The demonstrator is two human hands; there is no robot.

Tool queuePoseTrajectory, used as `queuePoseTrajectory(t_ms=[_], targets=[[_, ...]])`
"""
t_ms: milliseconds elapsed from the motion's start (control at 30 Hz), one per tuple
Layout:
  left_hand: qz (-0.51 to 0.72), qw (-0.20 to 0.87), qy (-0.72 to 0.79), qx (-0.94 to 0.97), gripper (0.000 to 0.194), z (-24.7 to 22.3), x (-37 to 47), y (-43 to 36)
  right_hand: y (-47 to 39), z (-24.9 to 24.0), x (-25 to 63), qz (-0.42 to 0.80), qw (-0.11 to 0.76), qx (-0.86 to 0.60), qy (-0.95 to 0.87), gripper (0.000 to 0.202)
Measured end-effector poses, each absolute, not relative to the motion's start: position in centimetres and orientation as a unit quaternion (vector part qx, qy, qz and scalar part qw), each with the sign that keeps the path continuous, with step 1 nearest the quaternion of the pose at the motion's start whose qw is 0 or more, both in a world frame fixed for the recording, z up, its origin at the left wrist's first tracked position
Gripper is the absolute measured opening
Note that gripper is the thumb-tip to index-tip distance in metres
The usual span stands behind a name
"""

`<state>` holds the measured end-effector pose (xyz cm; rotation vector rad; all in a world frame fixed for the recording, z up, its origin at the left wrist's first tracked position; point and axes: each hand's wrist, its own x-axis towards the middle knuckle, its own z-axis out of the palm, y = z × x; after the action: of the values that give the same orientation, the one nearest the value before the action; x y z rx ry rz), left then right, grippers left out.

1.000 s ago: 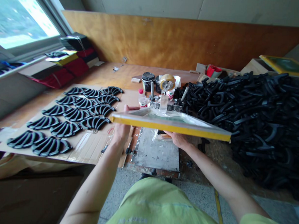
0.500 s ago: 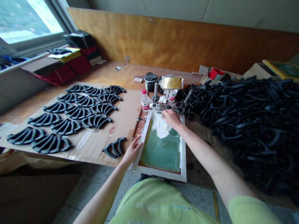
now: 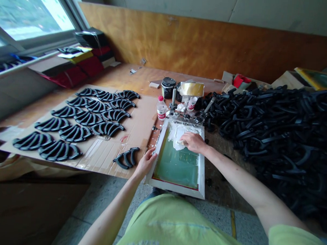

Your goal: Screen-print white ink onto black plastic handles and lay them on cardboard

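A screen-printing frame [image 3: 201, 174] with a pale border and green mesh lies in front of me. White ink [image 3: 174, 131] is smeared thickly over the far part of its mesh. My right hand [image 3: 193, 142] is closed low over the edge of the ink; whatever its fingers pinch is hidden. At the near left, my left hand [image 3: 146, 163] grips the frame's left rail, thumb and fingers around it. Just left of that hand, a few curved black plastic parts [image 3: 126, 158] lie on the cardboard sheet [image 3: 98, 159].
Several rows of black curved parts [image 3: 74, 133] cover the cardboard's left side. A large heap of black parts [image 3: 281, 126] fills the right. Behind the frame stand metal hinge clamps [image 3: 185, 118], a red-capped bottle [image 3: 161, 110] and a dark ink tub [image 3: 168, 87].
My right hand has come nearer to me across the mesh, from the frame's far end to the near edge of the white ink. My left hand stays at the left rail.
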<state>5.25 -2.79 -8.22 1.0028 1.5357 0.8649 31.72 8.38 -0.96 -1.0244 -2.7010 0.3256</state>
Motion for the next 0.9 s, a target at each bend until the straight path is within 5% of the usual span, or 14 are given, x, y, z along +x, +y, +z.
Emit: queuePoseTrajectory(t_ms=[333,533,733,900], targets=[[0.369,0.575,0.62,0.387,0.072,-5.9,5.4,-3.0,7.7,-1.6,32.0,0.121,0.177,-0.348,-0.913,0.026],[0.385,0.573,0.598,0.406,0.069,-0.1,4.8,-2.4,14.5,2.3,31.0,0.046,0.188,-0.483,-0.854,0.06],[0.529,0.525,0.51,0.428,0.052,6.5,6.3,1.4,15.7,0.9,39.7,0.025,0.359,-0.634,-0.684,0.034],[0.579,0.542,0.464,0.395,0.049,8.0,7.8,5.6,10.6,-5.3,40.5,0.156,0.251,-0.647,-0.703,0.027]])
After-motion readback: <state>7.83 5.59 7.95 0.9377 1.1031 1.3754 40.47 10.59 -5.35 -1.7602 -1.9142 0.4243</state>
